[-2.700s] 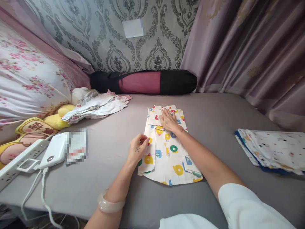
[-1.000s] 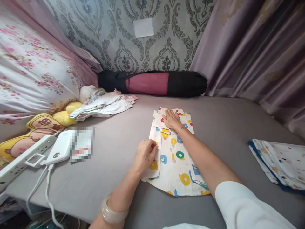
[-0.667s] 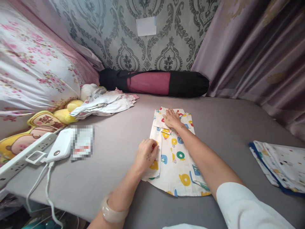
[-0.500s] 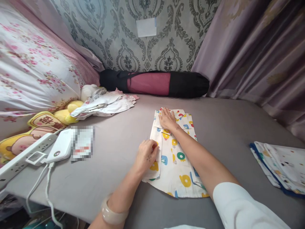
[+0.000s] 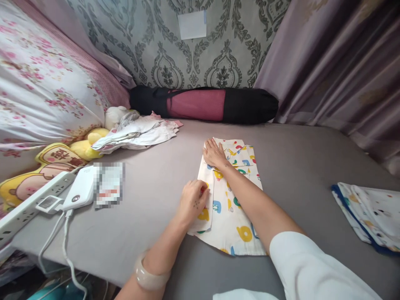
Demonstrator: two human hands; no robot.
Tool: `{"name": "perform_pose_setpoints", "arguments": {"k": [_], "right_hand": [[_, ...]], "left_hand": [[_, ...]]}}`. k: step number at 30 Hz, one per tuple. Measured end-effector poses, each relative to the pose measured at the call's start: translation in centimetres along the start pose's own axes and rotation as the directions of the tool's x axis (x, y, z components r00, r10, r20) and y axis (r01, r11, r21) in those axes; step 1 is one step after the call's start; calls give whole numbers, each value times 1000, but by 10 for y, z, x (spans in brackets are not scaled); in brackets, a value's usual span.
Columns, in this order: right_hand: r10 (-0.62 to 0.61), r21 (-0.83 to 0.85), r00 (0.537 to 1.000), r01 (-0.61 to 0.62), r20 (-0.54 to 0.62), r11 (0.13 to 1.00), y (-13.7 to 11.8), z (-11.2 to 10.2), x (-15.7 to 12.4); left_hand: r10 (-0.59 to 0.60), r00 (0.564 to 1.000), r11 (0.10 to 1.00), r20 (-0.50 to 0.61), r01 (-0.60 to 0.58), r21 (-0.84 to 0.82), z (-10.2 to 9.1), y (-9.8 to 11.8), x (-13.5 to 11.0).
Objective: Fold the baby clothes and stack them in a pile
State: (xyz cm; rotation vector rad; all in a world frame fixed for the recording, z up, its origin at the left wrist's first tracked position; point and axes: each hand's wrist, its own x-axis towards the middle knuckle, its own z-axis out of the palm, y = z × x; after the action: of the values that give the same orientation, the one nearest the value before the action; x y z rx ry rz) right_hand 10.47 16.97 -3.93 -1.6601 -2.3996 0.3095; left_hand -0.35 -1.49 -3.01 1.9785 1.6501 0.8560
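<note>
A white children's shirt (image 5: 233, 227) with colourful letter and animal-like prints lies flat on the grey bed sheet, its left side folded inward in a long strip. My right hand (image 5: 215, 153) rests flat on the shirt's upper left part near the collar, fingers stretched out; the forearm crosses over its right side and hides part of it. Beside the strip's left edge, my left hand (image 5: 193, 201) has its fingers curled in, thumb and forefinger pinched at the folded cloth. The fingertips are partly hidden. A pale bangle (image 5: 152, 275) circles the left wrist.
At right lies a folded blue-edged cloth (image 5: 370, 216). White clothes (image 5: 140, 133) lie piled at back left, near yellow plush toys (image 5: 93, 143). A power strip (image 5: 29, 208) and white power bank (image 5: 81, 187) with cables sit at left. A black-and-pink roll bag (image 5: 203, 104) lines the wall.
My right hand has slid slightly left across the top of the shirt. My left hand stays at the folded strip. The view has shifted a little.
</note>
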Motion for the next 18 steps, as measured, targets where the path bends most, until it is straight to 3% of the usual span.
{"name": "perform_pose_setpoints", "arguments": {"k": [5,9,13,18], "right_hand": [[9,67,999,-11,31,998,6,-12,-7],[4,-2,1000,-4,-1,1000,9,-18,-29],[0,-39,999,1,35,999,5,-12,-49],[9,-48,1000,-7,29,999,3,-3,-52]], "left_hand": [[3,1000,1000,-10,-3,0,-2,2,0],[24,1000,1000,-8,-24,20,-1,2,-2],[68,998,997,-9,-67,35,2,-2,-3],[68,997,997,-22,-67,37,2,-3,-1]]}}
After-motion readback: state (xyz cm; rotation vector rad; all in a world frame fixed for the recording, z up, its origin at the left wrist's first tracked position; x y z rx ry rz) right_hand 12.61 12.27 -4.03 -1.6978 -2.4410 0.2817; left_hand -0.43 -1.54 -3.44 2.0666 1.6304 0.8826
